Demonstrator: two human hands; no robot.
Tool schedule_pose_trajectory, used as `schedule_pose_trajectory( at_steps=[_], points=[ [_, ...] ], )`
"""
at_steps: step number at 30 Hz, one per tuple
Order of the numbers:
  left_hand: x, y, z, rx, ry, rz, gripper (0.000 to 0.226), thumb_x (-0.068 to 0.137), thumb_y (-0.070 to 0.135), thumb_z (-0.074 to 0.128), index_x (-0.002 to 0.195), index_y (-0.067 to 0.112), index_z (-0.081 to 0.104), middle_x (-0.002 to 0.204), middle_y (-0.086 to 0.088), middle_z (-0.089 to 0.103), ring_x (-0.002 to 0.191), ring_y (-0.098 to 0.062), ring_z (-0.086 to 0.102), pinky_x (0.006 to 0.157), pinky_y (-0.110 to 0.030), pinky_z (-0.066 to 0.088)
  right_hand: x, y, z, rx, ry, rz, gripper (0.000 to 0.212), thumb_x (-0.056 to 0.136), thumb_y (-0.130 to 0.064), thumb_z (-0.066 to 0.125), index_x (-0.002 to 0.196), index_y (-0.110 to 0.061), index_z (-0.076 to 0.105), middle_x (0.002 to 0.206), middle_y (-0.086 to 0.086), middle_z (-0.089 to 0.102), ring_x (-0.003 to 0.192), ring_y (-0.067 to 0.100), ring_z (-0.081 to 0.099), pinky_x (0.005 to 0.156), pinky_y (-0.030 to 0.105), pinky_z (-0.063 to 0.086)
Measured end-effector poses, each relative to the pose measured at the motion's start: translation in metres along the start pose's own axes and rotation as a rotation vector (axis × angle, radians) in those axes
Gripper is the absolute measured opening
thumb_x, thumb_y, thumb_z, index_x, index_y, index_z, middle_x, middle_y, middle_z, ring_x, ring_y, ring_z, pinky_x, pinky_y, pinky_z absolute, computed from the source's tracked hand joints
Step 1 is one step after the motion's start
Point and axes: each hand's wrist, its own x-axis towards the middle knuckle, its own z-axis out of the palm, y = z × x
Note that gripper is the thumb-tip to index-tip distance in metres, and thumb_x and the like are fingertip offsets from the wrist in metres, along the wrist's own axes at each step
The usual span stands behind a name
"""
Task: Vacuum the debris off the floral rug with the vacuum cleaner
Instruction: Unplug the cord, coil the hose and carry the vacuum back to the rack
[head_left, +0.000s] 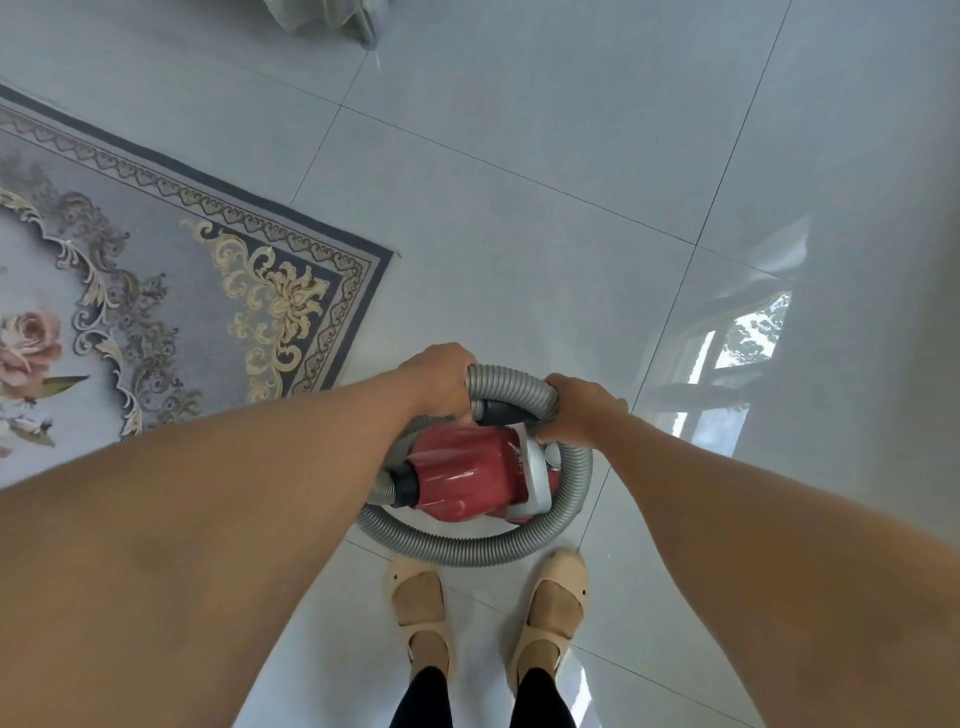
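While hands grip hose, vacuum cleaner beside floral rug, tiled floor

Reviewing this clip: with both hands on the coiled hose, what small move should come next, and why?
Probably uncoil the grey hose from the red vacuum cleaner. The left hand and right hand both grip it while it loops around the body, which sits on the tile floor beside the floral rug, not on it.
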Motion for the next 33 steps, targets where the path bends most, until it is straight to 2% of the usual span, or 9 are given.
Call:
schedule_pose_trajectory(
  at_steps=[4, 7, 9, 11, 14, 18, 22, 29, 33],
  points=[
    [0.013, -0.007, -0.007, -0.089, -0.023, -0.022, 0.036, 0.059, 0.015, 0.089, 0.074, 0.018, 0.057, 0.072, 0.006, 0.054, 0.073, -0.016, 0.054, 0.058, -0.023, 0.038, 0.007, 0.016, 0.006, 0.041, 0.057, 0.07, 0.047, 0.073, -0.048, 0.069, 0.113, -0.033, 0.049, 0.097, -0.007, 0.061, 0.098, 0.021, 0.056, 0.092, 0.046, 0.033],
    [0.019, 0.0, -0.001, 0.024, 0.018, 0.017, 0.052, 0.063, 0.02, 0.086, 0.109, 0.021, 0.062, 0.097, 0.004, 0.06, 0.098, -0.021, 0.058, 0.084, -0.032, 0.045, 0.012, 0.021, 0.008, 0.087, 0.063, 0.109, 0.042, 0.076, -0.041, 0.066, 0.113, -0.028, 0.051, 0.099, -0.005, 0.062, 0.101, 0.023, 0.057, 0.092, 0.046, 0.031],
    [0.02, 0.009, 0.005, 0.18, 0.054, 0.1, 0.083, 0.064, 0.034, 0.085, 0.136, 0.033, 0.045, 0.126, 0.006, 0.057, 0.119, -0.021, 0.051, 0.104, -0.044, 0.035, 0.013, 0.02, 0.009, 0.086, 0.09, 0.111, 0.039, 0.079, -0.037, 0.065, 0.112, -0.024, 0.05, 0.097, -0.004, 0.062, 0.1, 0.024, 0.058, 0.095, 0.046, 0.031],
    [0.023, 0.024, 0.003, 0.242, 0.042, 0.17, 0.096, 0.064, 0.047, 0.083, 0.145, 0.033, 0.034, 0.139, 0.005, 0.051, 0.128, -0.021, 0.047, 0.108, -0.045, 0.031, 0.016, 0.017, 0.009, 0.056, 0.152, 0.068, 0.037, 0.08, -0.034, 0.064, 0.112, -0.021, 0.048, 0.096, -0.003, 0.063, 0.098, 0.024, 0.059, 0.093, 0.044, 0.031],
    [0.038, 0.047, -0.005, 0.29, -0.057, 0.163, 0.088, 0.066, 0.051, 0.081, 0.141, 0.028, 0.042, 0.136, 0.006, 0.053, 0.123, -0.02, 0.051, 0.098, -0.038, 0.042, 0.016, 0.01, 0.007, 0.072, 0.253, -0.032, 0.041, 0.08, -0.029, 0.067, 0.114, -0.018, 0.047, 0.095, -0.002, 0.063, 0.094, 0.023, 0.058, 0.092, 0.04, 0.031],
    [0.056, 0.064, -0.006, 0.238, -0.272, 0.175, 0.05, 0.065, 0.034, 0.085, 0.108, 0.02, 0.062, 0.104, -0.001, 0.068, 0.095, -0.023, 0.064, 0.085, -0.037, 0.052, 0.012, 0.014, 0.003, 0.146, 0.28, -0.107, 0.042, 0.078, -0.017, 0.066, 0.115, -0.016, 0.046, 0.09, -0.004, 0.059, 0.092, 0.024, 0.06, 0.094, 0.039, 0.031],
    [0.062, 0.069, 0.002, 0.323, -0.295, 0.104, 0.041, 0.065, 0.025, 0.084, 0.099, 0.01, 0.066, 0.095, -0.009, 0.07, 0.081, -0.024, 0.065, 0.07, -0.032, 0.052, 0.009, 0.026, 0.012, 0.174, 0.27, -0.149, 0.046, 0.076, -0.012, 0.067, 0.116, -0.016, 0.046, 0.105, 0.001, 0.061, 0.099, 0.024, 0.058, 0.091, 0.035, 0.033],
    [0.065, 0.067, 0.01, 0.365, -0.168, 0.039, 0.033, 0.062, 0.015, 0.079, 0.092, 0.008, 0.066, 0.087, -0.009, 0.068, 0.07, -0.02, 0.059, 0.06, -0.029, 0.046, -0.009, 0.062, 0.03, 0.086, 0.244, 0.197, 0.07, 0.068, -0.06, 0.066, 0.121, -0.023, 0.039, 0.108, -0.001, 0.054, 0.105, 0.025, 0.052, 0.091, 0.047, 0.038],
    [0.06, 0.072, 0.014, 0.432, -0.068, 0.025, 0.035, 0.068, 0.016, 0.078, 0.1, 0.015, 0.065, 0.092, -0.001, 0.063, 0.088, -0.02, 0.058, 0.08, -0.037, 0.045, -0.009, 0.072, 0.036, 0.085, 0.235, 0.207, 0.06, 0.073, -0.065, 0.058, 0.115, -0.025, 0.044, 0.1, 0.0, 0.057, 0.098, 0.026, 0.056, 0.09, 0.046, 0.044]
  ],
)
